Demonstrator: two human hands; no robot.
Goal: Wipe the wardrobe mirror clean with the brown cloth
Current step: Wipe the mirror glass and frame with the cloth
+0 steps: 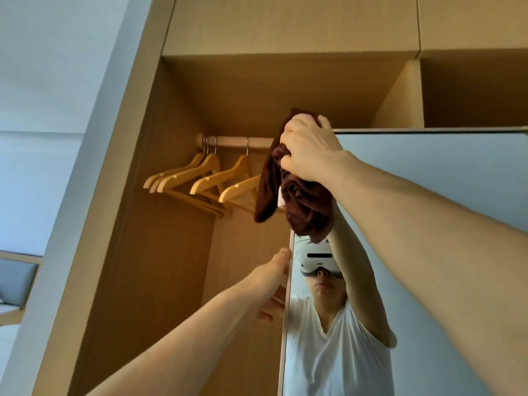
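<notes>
Head view: looks up at an open wardrobe (171, 252), with the wardrobe mirror (457, 158) on a door panel to the right.
Right hand (308, 147): raised high, fingers clenched round the bunched brown cloth (308, 204).
Cloth position: at the mirror's top left corner, loose folds hanging down over the door edge.
Left hand (274, 270): holds the mirror's left edge lower down, thumb at the front, fingers curled behind, probably to steady the panel.
Progress: glass shows no streaks, damp trails or visible dirt, so the wiped area cannot be told. Judging by the start at the top corner, most of the pane below and to the right is likely left.
Surroundings: wooden hangers (205, 178) on a rail (237, 141) just left of the cloth.
Obstructions: hanging folds may brush the nearest hanger, and the left hand's grip covers a strip of edge.
</notes>
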